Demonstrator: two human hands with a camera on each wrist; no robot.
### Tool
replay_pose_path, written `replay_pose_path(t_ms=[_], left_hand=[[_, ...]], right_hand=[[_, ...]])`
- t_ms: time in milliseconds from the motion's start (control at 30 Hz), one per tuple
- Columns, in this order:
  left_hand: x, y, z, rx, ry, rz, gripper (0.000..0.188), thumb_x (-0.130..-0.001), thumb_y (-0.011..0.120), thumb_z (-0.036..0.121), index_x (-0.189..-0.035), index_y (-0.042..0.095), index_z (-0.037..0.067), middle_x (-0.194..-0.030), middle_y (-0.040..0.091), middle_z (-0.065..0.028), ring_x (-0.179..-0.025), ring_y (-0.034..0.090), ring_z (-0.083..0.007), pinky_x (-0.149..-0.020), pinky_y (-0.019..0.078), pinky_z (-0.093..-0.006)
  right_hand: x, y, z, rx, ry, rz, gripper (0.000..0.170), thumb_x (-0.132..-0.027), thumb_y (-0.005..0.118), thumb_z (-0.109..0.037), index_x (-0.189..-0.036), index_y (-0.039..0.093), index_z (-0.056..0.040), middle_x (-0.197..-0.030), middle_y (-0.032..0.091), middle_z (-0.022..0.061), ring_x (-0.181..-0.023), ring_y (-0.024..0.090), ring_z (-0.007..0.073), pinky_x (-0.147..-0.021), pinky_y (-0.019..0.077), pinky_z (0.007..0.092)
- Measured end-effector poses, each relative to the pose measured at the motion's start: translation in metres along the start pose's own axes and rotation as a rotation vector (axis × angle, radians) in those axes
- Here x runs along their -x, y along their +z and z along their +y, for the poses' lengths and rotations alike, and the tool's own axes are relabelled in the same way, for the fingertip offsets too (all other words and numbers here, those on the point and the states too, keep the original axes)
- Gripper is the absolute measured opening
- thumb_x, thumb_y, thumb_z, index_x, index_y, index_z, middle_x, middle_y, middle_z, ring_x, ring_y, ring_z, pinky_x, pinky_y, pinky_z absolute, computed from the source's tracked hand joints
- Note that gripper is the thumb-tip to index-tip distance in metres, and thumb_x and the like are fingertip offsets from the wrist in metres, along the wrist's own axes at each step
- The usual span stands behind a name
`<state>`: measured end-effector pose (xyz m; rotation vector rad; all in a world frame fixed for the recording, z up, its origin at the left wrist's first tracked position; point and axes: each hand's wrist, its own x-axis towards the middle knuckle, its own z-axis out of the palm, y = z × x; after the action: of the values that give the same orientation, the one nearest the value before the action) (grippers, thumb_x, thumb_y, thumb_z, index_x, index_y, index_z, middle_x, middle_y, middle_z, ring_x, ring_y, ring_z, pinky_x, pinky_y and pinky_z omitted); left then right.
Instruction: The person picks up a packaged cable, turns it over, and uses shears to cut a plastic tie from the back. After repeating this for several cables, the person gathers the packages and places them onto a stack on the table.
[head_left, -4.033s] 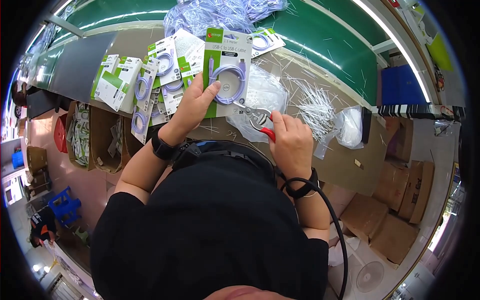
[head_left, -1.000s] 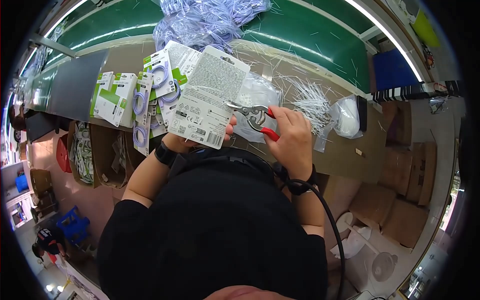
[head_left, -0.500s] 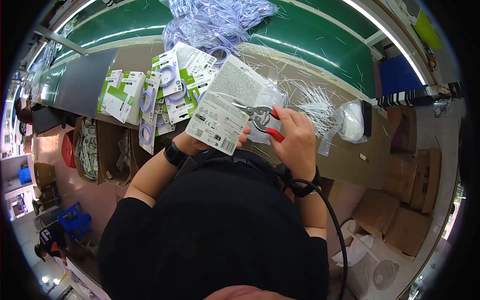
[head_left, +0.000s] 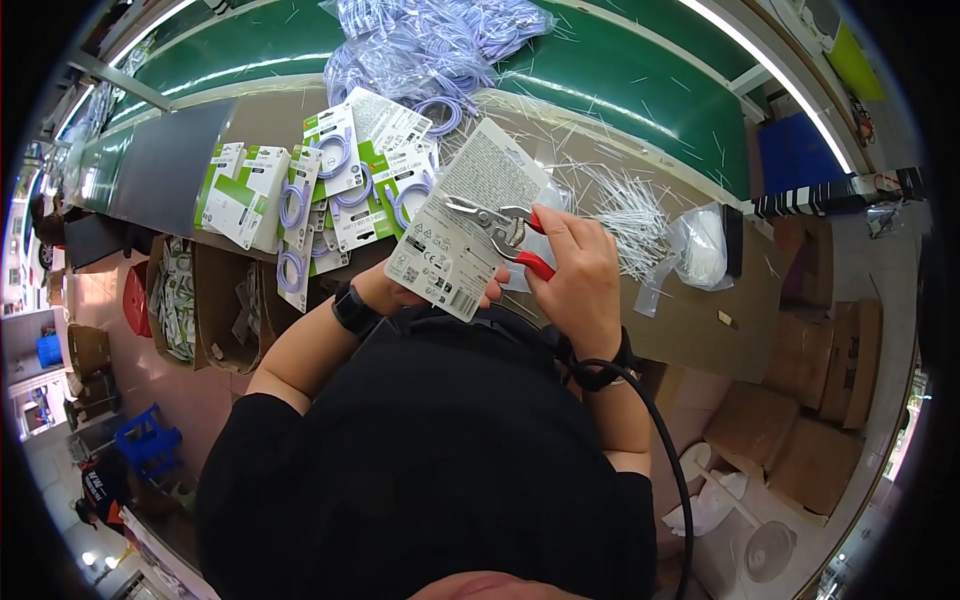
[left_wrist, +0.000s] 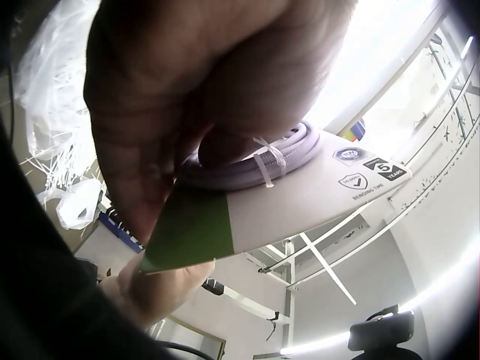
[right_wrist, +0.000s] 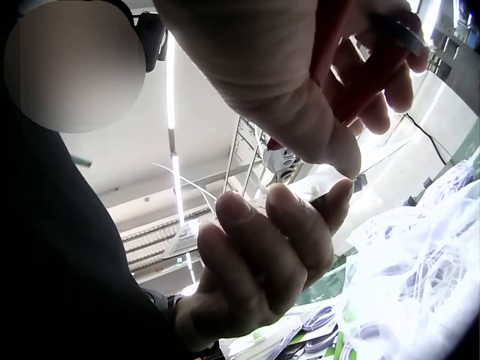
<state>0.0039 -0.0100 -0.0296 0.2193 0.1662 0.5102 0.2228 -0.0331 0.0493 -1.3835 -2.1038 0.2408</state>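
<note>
My left hand (head_left: 385,288) holds a cable card (head_left: 440,262) from beneath, its printed back facing up and tilted. Under the card, in the left wrist view, the fingers curl over a coiled purple cable (left_wrist: 292,154) bound with a white zip tie (left_wrist: 264,171). A thin white tail (left_wrist: 328,268) sticks out below the card's edge. My right hand (head_left: 582,268) grips red-handled pruning shears (head_left: 500,230). Their blades are parted and overlap the middle of the card's back in the head view; a thin white strip (right_wrist: 187,180) stands out nearby in the right wrist view.
Several carded cables (head_left: 340,190) and a stack of cards (head_left: 245,195) lie on the left. Bagged purple cables (head_left: 410,50) are heaped behind. Loose white zip ties (head_left: 625,215) and a bag of ties (head_left: 700,250) lie right. Open cardboard boxes (head_left: 225,310) stand below left.
The card, front side up four seconds ago, now shows its back. Over the last second it has shifted right and tilted more, and the shears have come further over it.
</note>
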Motion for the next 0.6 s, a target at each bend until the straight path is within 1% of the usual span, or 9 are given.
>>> replay_pose_path(t_ms=[267, 367, 433, 467, 500, 533, 600], left_hand=[[0.001, 0.011, 0.001, -0.017, 0.012, 0.009, 0.054, -0.096, 0.040, 0.036, -0.132, 0.036, -0.004, -0.118, 0.052, -0.0297, -0.098, 0.061, -0.0381, -0.082, 0.0543, -0.0438], [0.000, -0.002, -0.001, -0.020, 0.017, -0.003, 0.055, -0.096, 0.039, 0.037, -0.132, 0.036, -0.004, -0.118, 0.052, -0.0291, -0.098, 0.061, -0.0377, -0.081, 0.0545, -0.0437], [0.000, -0.002, 0.000, -0.021, 0.020, -0.007, 0.055, -0.096, 0.039, 0.038, -0.132, 0.036, -0.004, -0.118, 0.052, -0.0288, -0.098, 0.061, -0.0376, -0.081, 0.0545, -0.0437], [-0.001, 0.004, 0.001, 0.028, 0.030, -0.008, 0.056, -0.096, 0.038, 0.039, -0.132, 0.037, -0.004, -0.118, 0.052, -0.0285, -0.099, 0.060, -0.0369, -0.080, 0.0545, -0.0435], [-0.002, 0.010, 0.002, 0.077, 0.041, -0.009, 0.056, -0.096, 0.038, 0.040, -0.132, 0.037, -0.004, -0.119, 0.052, -0.0281, -0.100, 0.060, -0.0362, -0.080, 0.0545, -0.0434], [-0.002, 0.012, 0.003, 0.128, 0.055, -0.009, 0.057, -0.096, 0.037, 0.041, -0.132, 0.037, -0.004, -0.119, 0.052, -0.0278, -0.101, 0.060, -0.0355, -0.079, 0.0544, -0.0432], [-0.002, 0.003, 0.006, 0.127, 0.098, 0.007, 0.057, -0.096, 0.036, 0.042, -0.132, 0.037, -0.003, -0.121, 0.051, -0.0266, -0.103, 0.059, -0.0345, -0.079, 0.0543, -0.0431]], right_hand=[[-0.004, -0.001, -0.001, 0.028, -0.010, 0.002, 0.057, -0.060, 0.071, -0.006, -0.116, 0.057, -0.0058, -0.103, 0.060, 0.0092, -0.094, 0.054, 0.0274, -0.083, 0.0409, 0.0372], [-0.004, 0.001, 0.000, 0.052, -0.033, 0.009, 0.057, -0.060, 0.072, -0.006, -0.115, 0.057, -0.0063, -0.102, 0.060, 0.0093, -0.094, 0.055, 0.0273, -0.083, 0.0412, 0.0373], [-0.002, 0.004, 0.002, -0.030, 0.112, -0.151, 0.057, -0.060, 0.072, -0.006, -0.115, 0.058, -0.0071, -0.102, 0.060, 0.0093, -0.093, 0.055, 0.0273, -0.083, 0.0415, 0.0377], [-0.001, 0.005, 0.002, -0.070, 0.185, -0.231, 0.057, -0.060, 0.072, -0.005, -0.115, 0.058, -0.0075, -0.101, 0.060, 0.0094, -0.093, 0.055, 0.0274, -0.083, 0.0416, 0.0378], [-0.001, 0.004, 0.003, -0.070, 0.184, -0.232, 0.057, -0.060, 0.072, -0.005, -0.115, 0.058, -0.0075, -0.101, 0.060, 0.0094, -0.093, 0.055, 0.0274, -0.083, 0.0416, 0.0378], [0.001, 0.002, 0.005, -0.140, 0.181, -0.157, 0.056, -0.060, 0.072, -0.006, -0.115, 0.058, -0.0077, -0.101, 0.060, 0.0093, -0.093, 0.055, 0.0274, -0.083, 0.0417, 0.0380], [0.004, 0.001, 0.007, -0.283, 0.176, -0.015, 0.056, -0.060, 0.072, -0.006, -0.114, 0.059, -0.0081, -0.101, 0.060, 0.0091, -0.093, 0.055, 0.0276, -0.083, 0.0419, 0.0383]])
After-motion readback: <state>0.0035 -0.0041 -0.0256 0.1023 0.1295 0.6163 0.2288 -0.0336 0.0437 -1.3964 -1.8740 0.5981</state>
